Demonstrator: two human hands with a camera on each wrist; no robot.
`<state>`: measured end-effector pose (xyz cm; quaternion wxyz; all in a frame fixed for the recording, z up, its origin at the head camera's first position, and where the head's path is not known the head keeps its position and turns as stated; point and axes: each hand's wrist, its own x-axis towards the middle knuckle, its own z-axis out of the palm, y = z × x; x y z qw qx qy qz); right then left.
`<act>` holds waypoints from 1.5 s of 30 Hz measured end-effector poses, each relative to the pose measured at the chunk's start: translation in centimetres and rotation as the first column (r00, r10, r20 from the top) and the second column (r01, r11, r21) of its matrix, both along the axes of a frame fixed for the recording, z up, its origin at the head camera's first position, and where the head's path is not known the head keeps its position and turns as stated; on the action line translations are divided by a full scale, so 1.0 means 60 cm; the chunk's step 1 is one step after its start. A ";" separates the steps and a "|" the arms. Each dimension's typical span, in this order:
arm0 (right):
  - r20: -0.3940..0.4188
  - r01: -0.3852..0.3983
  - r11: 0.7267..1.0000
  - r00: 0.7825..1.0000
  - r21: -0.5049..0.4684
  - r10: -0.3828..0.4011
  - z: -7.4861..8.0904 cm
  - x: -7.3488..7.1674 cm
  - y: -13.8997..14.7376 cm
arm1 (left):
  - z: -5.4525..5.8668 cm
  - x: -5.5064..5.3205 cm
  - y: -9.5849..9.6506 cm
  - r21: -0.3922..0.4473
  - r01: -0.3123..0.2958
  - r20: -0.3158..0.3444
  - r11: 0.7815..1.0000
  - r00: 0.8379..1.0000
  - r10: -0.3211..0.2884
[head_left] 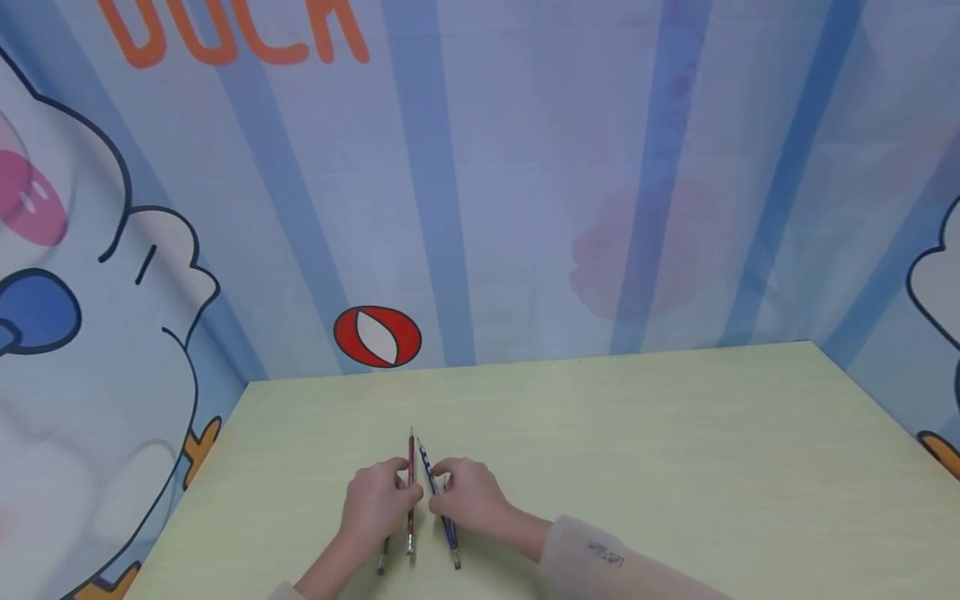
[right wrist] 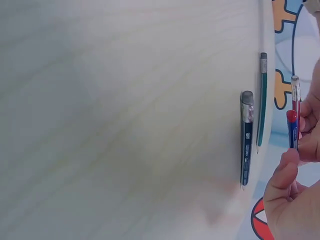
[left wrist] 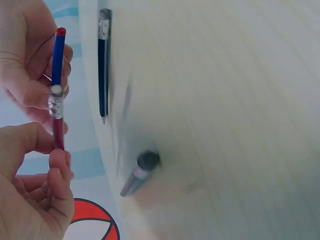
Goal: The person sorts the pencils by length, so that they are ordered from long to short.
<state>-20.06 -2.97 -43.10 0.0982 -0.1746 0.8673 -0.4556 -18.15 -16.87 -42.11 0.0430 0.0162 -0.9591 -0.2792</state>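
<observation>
Both hands are close together over the table, each with a pencil. My left hand (head_left: 380,502) pinches a red pencil (head_left: 411,523) between thumb and fingers; its silver eraser end shows in the left wrist view. In my right hand (head_left: 471,495) is a blue patterned pencil (head_left: 428,468), whose red-tipped end (right wrist: 291,115) appears in the right wrist view. The two held pencils lean toward each other at their far points. Beneath the hands, a dark blue pencil (right wrist: 246,140) and a green pencil (right wrist: 262,100) lie on the table, both with erasers.
The pale yellow-green table (head_left: 637,467) extends well to the right of the hands. A blue striped cloth backdrop (head_left: 517,208) with cartoon figures stands behind it and at both sides.
</observation>
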 end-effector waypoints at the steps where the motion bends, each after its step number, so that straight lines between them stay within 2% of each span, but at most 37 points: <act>1: 0.005 -0.002 1.000 1.000 -0.028 0.002 0.001 -0.001 0.004 | 0.000 -0.001 0.003 0.022 -0.002 -0.011 1.000 1.000 0.002; 6: 0.048 -0.007 0.989 0.999 -0.151 0.015 0.001 -0.005 0.025 | 0.002 -0.007 0.016 0.135 -0.026 -0.046 0.990 0.998 0.033; 9: 0.095 0.005 0.977 0.995 -0.212 0.015 0.002 -0.007 0.038 | 0.003 -0.008 0.025 0.204 -0.030 -0.026 0.979 0.999 0.036; 12: 0.129 0.020 0.967 0.992 -0.254 0.014 0.007 -0.008 0.051 | 0.004 -0.009 0.033 0.274 -0.015 0.009 0.962 1.000 0.013; 16: 0.157 0.030 0.955 0.987 -0.296 0.018 0.021 -0.003 0.072 | 0.003 -0.009 0.045 0.372 0.020 0.039 0.928 0.999 -0.037; 21: 0.196 0.039 0.938 0.980 -0.343 0.031 0.047 0.011 0.098 | -0.001 -0.010 0.062 0.489 0.075 0.042 0.869 0.993 -0.110; 24: 0.220 0.041 0.927 0.975 -0.374 0.045 0.037 0.008 0.113 | -0.001 -0.009 0.074 0.544 0.104 0.047 0.833 0.987 -0.154; 30: 0.264 0.051 0.910 0.962 -0.411 0.066 0.011 0.000 0.137 | -0.001 -0.006 0.099 0.600 0.147 0.052 0.786 0.974 -0.222; 35: 0.290 0.053 0.898 0.953 -0.437 0.084 0.003 0.003 0.154 | -0.010 -0.007 0.117 0.625 0.169 0.053 0.762 0.965 -0.257; 40: 0.308 0.055 0.891 0.946 -0.451 0.098 -0.005 0.009 0.172 | -0.021 -0.009 0.133 0.638 0.171 0.066 0.751 0.959 -0.275; 45: 0.301 0.050 0.894 0.949 -0.446 0.097 -0.010 0.013 0.188 | -0.027 -0.008 0.148 0.645 0.174 0.064 0.744 0.958 -0.279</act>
